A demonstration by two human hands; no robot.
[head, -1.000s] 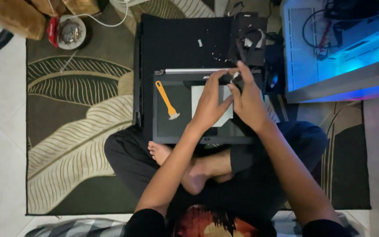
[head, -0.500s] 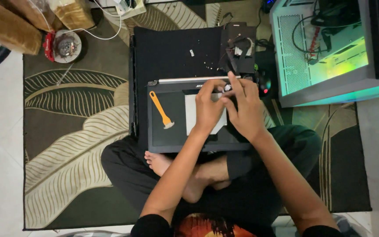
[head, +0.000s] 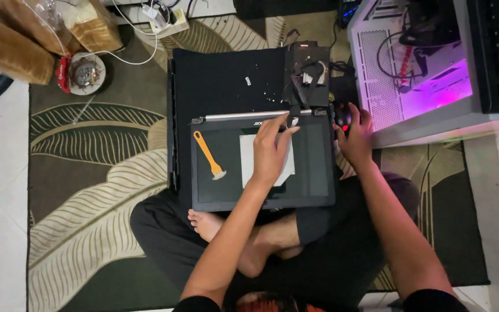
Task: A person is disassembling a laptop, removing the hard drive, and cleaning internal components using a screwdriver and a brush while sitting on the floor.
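White paper sheet (head: 249, 159) lies on laptop screen panel (head: 313, 167) under left hand (head: 272, 151).

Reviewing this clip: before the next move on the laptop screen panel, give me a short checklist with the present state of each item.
1. Left hand on the work: ok, fingertips at the top edge of the laptop screen panel, near the hinge bar.
2. Right hand on the panel: not ok, it rests on a dark mouse beside the panel.
3. Orange pry tool within reach: ok, lying loose on the panel.
4. White sheet flat: ok, partly under the left hand.
5. Panel steady: ok, propped on the lap.
6. Small screws accounted for: cannot tell, too small.
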